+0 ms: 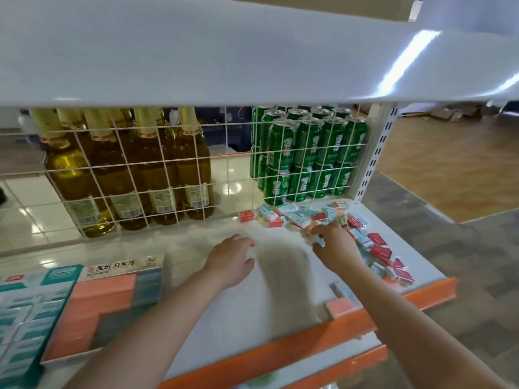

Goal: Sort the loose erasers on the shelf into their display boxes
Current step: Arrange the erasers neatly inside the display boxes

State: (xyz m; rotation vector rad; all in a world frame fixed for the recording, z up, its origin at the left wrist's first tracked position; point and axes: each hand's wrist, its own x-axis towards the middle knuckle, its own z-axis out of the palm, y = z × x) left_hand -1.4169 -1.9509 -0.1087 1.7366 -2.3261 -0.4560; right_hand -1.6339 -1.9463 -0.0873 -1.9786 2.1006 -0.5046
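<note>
Hands at the loose erasers (337, 228)
Right hand (335, 248) fingers (316, 234) pinch blurred erasers at the pile's near edge; left hand (233, 255), fingers loosely curled, rests on the shelf (275, 299) beside it.

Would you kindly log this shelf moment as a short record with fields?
surface: white shelf with orange front edge
loose erasers: scattered pile at right, red, blue and pink wrappers
display boxes: at left, partly filled
left hand: over bare shelf, holding nothing
right hand: fingers curled on erasers at the pile's edge; blurred
behind wire grid: bottles, green cans
</note>
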